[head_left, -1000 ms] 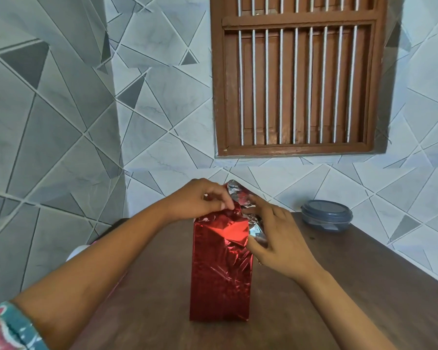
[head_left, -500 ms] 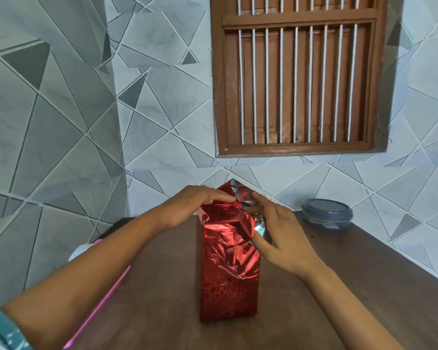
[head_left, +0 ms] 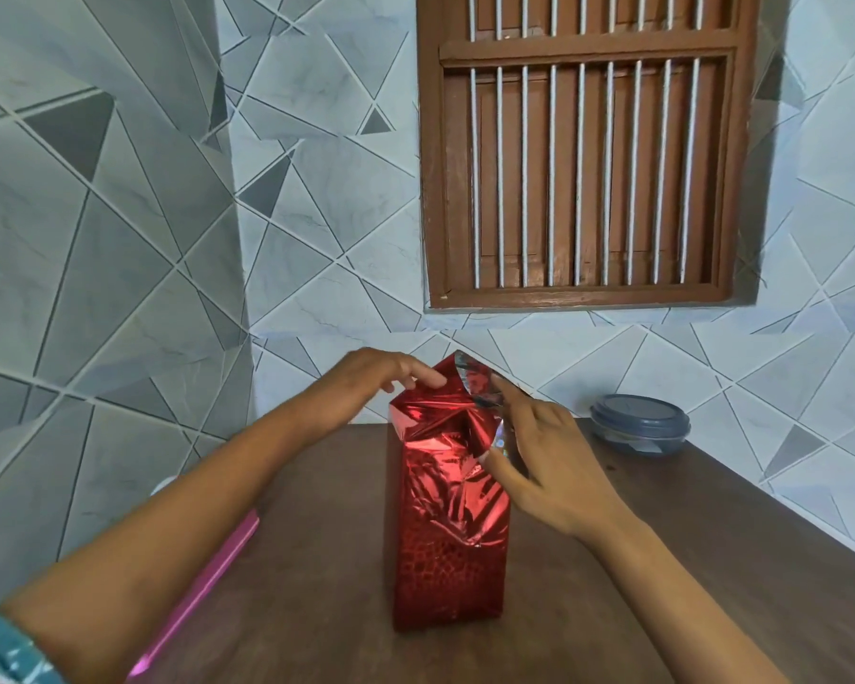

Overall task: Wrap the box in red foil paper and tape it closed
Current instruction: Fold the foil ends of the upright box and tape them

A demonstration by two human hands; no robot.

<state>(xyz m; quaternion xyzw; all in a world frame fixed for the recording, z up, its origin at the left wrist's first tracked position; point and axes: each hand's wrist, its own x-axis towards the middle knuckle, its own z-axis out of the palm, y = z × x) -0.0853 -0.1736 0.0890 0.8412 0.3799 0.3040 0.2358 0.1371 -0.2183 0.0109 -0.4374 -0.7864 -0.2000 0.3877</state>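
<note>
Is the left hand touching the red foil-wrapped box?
Touching. The head view shows the left hand with its fingertips pressed onto the folded top of the red foil-wrapped box, with no gap between them.

Teal, pink-patterned sleeve point(head_left: 6, 651); bare left hand point(head_left: 381, 382), right hand point(head_left: 549, 466)

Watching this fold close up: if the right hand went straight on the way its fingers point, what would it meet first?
The raised foil flap atop the red wrapped box; the right hand points up-left at it, fingertips seemingly touching, though depth is unclear.
</note>
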